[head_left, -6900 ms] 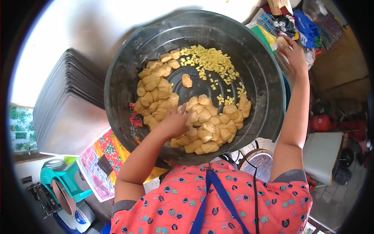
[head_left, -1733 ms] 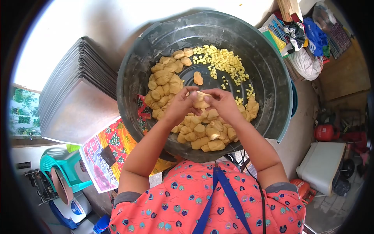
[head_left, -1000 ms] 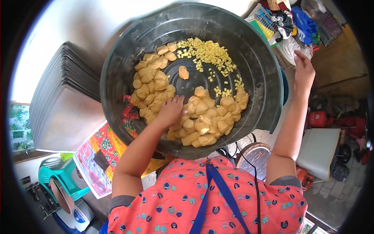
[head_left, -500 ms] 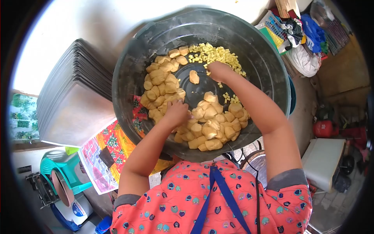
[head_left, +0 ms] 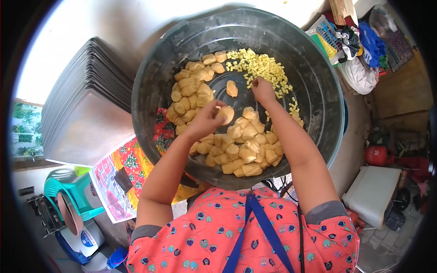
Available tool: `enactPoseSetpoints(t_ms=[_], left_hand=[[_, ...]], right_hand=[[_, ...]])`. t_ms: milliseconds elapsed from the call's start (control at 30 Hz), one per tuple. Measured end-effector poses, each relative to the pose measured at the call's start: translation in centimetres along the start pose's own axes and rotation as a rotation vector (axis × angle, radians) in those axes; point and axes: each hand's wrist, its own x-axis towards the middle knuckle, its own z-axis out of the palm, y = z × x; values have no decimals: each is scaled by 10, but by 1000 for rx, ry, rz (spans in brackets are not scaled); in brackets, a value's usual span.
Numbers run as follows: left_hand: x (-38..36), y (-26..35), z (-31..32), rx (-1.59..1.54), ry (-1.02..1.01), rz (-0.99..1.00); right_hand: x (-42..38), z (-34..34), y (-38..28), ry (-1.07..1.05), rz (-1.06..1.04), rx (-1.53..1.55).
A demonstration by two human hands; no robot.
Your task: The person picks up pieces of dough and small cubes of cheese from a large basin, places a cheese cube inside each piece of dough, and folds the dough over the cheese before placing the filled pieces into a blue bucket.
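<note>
Since half a second ago the left hand has lifted off the heap, now grasping a dough ball over the middle of the basin. Trays are stacked past the basin's left rim. Dough pieces crowd its left and near sides. Right hand — fingers pinched at the cubes by the far wall — whether it holds one, I cannot tell.

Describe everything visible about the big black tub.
The big black tub is round, deep, looks like plastic and is dusted pale on its inner wall. It holds yellowish dough lumps and small yellow cubes. The left hand holds one lump over it; the right hand reaches the cubes.
</note>
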Motion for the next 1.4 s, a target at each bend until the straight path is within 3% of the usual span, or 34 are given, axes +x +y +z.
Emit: enactPoseSetpoints(t_ms=[33, 133, 333, 467, 567, 767, 867, 900, 1000, 1100, 1300, 1400], left_hand=[[3, 5, -5, -343, -59, -73], [3, 21, -6, -767, -149, -125], [2, 7, 8, -585, 48, 34], [2, 3, 5, -523, 119, -11], [0, 4, 5, -493, 226, -37], [5, -7, 1, -526, 342, -27], [4, -3, 3, -514, 365, -87], [6, -8, -1, -495, 329, -111], [8, -18, -3, -451, 300, -180], [11, -24, 0, -445, 314, -227], [14, -41, 0, -535, 341, -255], [15, -40, -1, -552, 345, -255]], right_hand=[[1, 0, 0, 11, -8, 11], [-5, 0, 0, 14, -8, -23], [-11, 1, 0, 32, -120, -71], [-12, 4, 3, 97, -197, -201], [-14, -14, -14, 2, -70, -51], [-15, -26, -17, 35, -88, 298], [-11, -15, 1, 80, -105, 212], [-14, -19, 1, -13, -95, 142], [-29, -17, -7, -22, -180, -170], [-36, -7, -15, -31, -92, -320], [-28, -10, -16, -64, -55, -224], [-52, -36, -51, -422, 1, 569]])
